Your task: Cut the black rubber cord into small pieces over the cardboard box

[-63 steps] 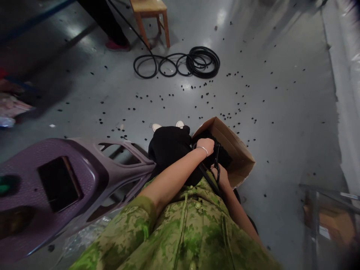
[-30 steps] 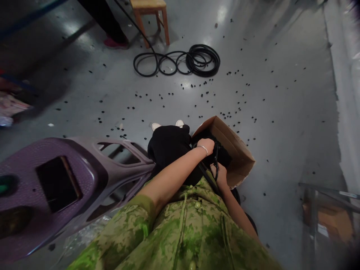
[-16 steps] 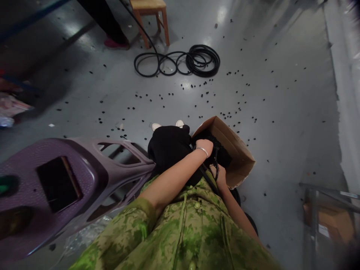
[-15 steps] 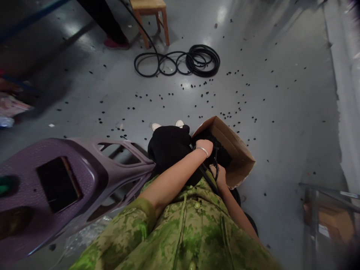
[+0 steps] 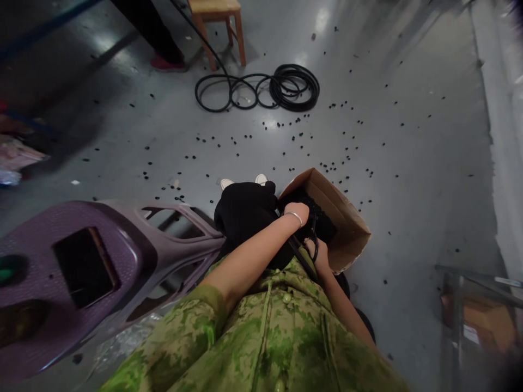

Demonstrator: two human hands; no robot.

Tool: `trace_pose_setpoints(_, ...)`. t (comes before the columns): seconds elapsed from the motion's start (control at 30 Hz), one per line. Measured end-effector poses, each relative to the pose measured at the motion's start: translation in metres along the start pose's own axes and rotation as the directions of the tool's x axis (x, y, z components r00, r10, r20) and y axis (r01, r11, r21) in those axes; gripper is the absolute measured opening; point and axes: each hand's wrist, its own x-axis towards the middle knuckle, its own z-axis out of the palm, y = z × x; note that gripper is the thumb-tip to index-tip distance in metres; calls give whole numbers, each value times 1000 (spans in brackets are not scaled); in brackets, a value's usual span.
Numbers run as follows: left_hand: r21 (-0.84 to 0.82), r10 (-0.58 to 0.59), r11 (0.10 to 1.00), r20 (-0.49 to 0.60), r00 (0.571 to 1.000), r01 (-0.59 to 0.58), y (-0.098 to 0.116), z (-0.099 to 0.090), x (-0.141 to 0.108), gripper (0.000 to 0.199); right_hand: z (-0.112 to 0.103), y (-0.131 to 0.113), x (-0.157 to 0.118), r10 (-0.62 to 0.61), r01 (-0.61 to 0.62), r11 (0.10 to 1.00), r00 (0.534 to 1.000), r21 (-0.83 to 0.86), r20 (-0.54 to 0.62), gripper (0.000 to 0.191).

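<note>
My left hand (image 5: 297,211), with a silver bracelet at the wrist, is closed in a fist over the mouth of a cardboard box (image 5: 341,204). Its fingertips are turned away from view. A black cable (image 5: 301,255) runs out from beneath this wrist toward my lap. Just below, my right hand (image 5: 317,253) is closed on the cable, and a loop of it curves over the fingers. Inside the tilted box, beside my right knee, lies a dark heap of black pieces (image 5: 327,226) that I cannot make out singly.
A purple plastic stool (image 5: 134,294) on the left bears a phone (image 5: 85,267). Coiled black hose (image 5: 296,87) lies ahead near a wooden stool (image 5: 216,11) and a person's leg (image 5: 159,32). Small black rings (image 5: 301,134) litter the floor. A clear bin (image 5: 482,321) stands right.
Almost nothing differs. The cable loop by my right hand has shifted very slightly; both hands and the box stay in place.
</note>
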Motion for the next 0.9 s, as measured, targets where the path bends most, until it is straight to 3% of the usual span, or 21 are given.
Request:
trace_pose_setpoints(0.6, -7, -36, 999, 24, 999, 36, -1, -1, 0, 31, 3, 1, -1, 13, -14, 998, 1000, -61, -19, 34)
trace_pose_setpoints(0.77, -41, -62, 997, -31, 998, 61, -1, -3, 1, 30, 1, 1, -3, 55, -55, 998, 997, -12, 52, 32)
trace_pose_setpoints(0.9, -52, -67, 997, -43, 997, 65, -2, -3, 1, 30, 0, -1, -4, 10, -7, 1000, 993, -23, 118, 25)
